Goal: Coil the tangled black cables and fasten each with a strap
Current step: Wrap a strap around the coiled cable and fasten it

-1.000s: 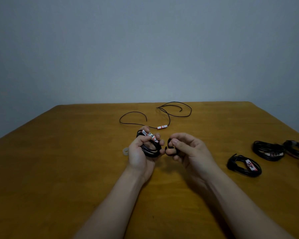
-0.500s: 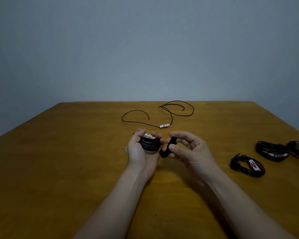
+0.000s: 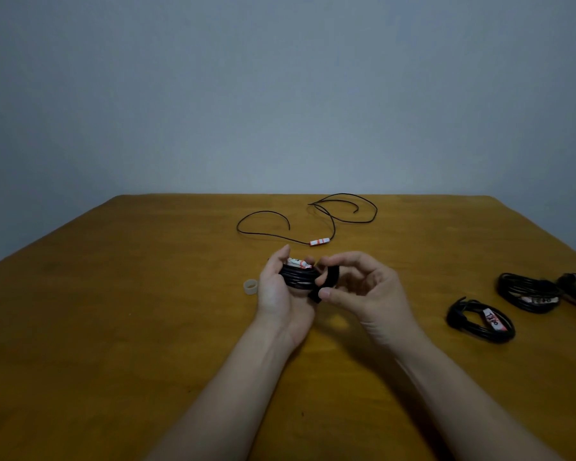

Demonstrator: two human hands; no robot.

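The left hand is cupped palm-up just above the counter, its fingers curled round a coiled cable whose strands run side to side across the palm, a white-and-red label showing on top. The strap, a dark band, sits at the coil's right-hand edge, between the two hands, and arcs across the strands rather than along them. The right hand pinches it between thumb and forefinger, so this hand is the nearer one to the strap's free end and looks best placed to draw it round and close it while the left keeps the coil steady. Whether the strap has already caught on itself cannot be told. Farther back lies a loose cable, not yet coiled; three bundled coils lie at the far right, and a pale ring sits just left of the left hand.
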